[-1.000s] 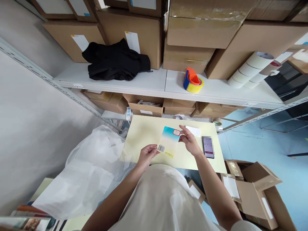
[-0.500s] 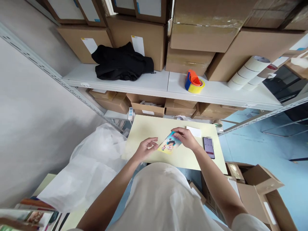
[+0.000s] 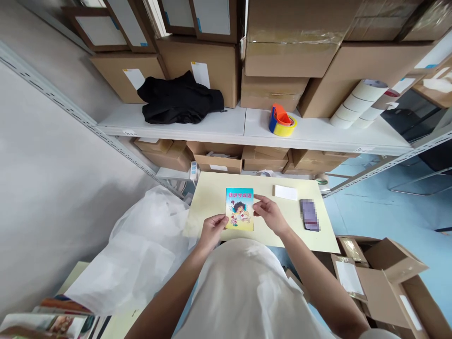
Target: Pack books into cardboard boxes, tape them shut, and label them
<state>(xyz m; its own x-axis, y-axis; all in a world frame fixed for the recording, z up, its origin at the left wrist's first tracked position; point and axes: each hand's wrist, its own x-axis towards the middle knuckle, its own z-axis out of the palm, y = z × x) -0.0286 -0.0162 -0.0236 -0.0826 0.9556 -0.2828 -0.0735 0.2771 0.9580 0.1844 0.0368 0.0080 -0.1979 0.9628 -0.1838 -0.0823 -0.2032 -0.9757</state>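
Lying at the near left, a pile of books (image 3: 52, 320) sits beside crumpled, translucent white sheeting (image 3: 137, 245). Farther off, a black garment (image 3: 180, 101) is heaped on a grey-white shelf (image 3: 231, 123), in front of cardboard boxes (image 3: 215, 52). At the middle, the left hand (image 3: 212, 229) pinches the lower left edge of a booklet (image 3: 239, 207), thumb on its front. The booklet is above a pale yellow table (image 3: 208, 195), its blue-to-yellow cover showing pink Chinese characters and a cartoon winged figure. The right hand (image 3: 270, 214) is at the right edge, fingers partly spread; whether it grips cannot be told. Beyond it, on the shelf, stands a tape dispenser (image 3: 281, 123) in orange, blue and yellow. Rightward on the table lie a white stack (image 3: 285, 192), then a phone (image 3: 310, 214). White rolls (image 3: 356, 106) lean together on the shelf's right part. At the near right is an open cardboard carton (image 3: 384, 292).
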